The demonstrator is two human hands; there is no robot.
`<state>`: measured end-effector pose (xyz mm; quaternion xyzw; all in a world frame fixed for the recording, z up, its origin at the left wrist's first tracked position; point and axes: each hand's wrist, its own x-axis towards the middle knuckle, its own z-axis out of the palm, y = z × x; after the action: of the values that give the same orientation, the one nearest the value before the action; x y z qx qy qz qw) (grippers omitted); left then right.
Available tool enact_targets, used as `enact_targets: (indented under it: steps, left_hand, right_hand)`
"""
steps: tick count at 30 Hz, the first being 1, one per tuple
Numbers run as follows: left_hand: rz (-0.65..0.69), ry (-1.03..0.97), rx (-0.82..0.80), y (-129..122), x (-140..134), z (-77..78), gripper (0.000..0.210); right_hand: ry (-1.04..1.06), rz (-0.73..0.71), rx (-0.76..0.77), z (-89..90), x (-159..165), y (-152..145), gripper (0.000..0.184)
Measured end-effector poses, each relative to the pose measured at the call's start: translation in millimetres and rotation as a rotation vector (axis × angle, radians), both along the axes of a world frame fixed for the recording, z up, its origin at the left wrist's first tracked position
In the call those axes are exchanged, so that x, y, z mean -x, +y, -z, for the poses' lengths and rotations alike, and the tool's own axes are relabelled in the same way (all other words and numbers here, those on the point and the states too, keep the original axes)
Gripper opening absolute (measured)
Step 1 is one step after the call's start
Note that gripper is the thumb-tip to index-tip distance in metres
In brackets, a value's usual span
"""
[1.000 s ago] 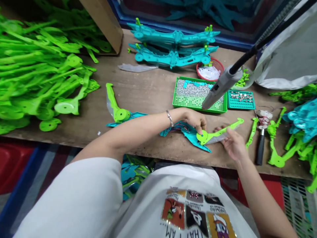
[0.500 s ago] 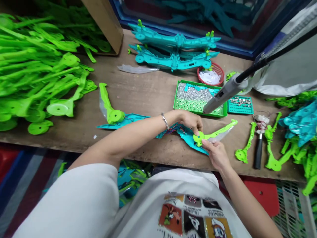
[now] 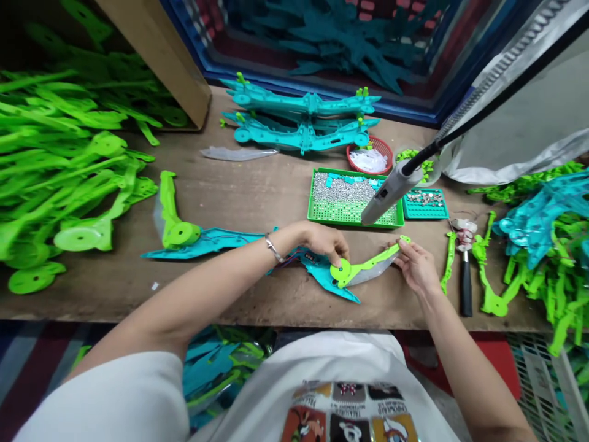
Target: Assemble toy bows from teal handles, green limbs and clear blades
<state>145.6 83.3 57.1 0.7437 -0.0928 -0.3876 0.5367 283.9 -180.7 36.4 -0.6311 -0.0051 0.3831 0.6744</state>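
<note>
A long teal plastic shell [image 3: 221, 239] with wires at its middle lies along the table's front. Over its right end sits a bright green plastic arm [image 3: 368, 265] with a round end and a clear blade-like strip along its lower side. My left hand [image 3: 324, 241] reaches across, its fingers closed at the round end. My right hand [image 3: 418, 265] pinches the arm's far tip between thumb and fingers. At the shell's left end a second green arm [image 3: 170, 212] stands out at an angle, touched by neither hand.
A grey electric screwdriver [image 3: 391, 191] hangs over a green tray [image 3: 317, 212] of screws. Behind are a red basket [image 3: 390, 161] and stacked teal shells [image 3: 304, 132]. Green parts [image 3: 83, 166] heap at left. At right lie a black-handled tool [image 3: 466, 285] and more parts [image 3: 538, 215].
My right hand has slid from near the round end out to the arm's tip. My left hand stays at the round end. The camera view has shifted.
</note>
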Motion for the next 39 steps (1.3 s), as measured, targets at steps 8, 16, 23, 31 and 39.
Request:
enact_targets:
  steps: [8,16,23,31,39]
  left_hand:
    - [-0.039,-0.281,-0.361,-2,11,-21.9,0.028]
    - [-0.475,-0.826,-0.966,-65,75,-49.2,0.020]
    - [-0.668,-0.944,-0.931,-104,114,-12.8,0.048]
    - [-0.741,-0.913,-0.872,-100,118,20.7,0.054]
    - [-0.735,-0.917,-0.865,-104,119,25.1,0.085]
  right_hand:
    - [-1.015,0.055,0.193,-39.3,-4,21,0.072]
    - [-0.915,-0.244,-0.103,-68.5,20,99,0.063]
    - [-0.790,-0.234,-0.280,-91.8,5,113,0.032]
    - [-0.815,-0.014,-0.377,-53.2,10,142,0.028]
    - [-0.763,0.032,-0.395,-41.5,12,152,0.029]
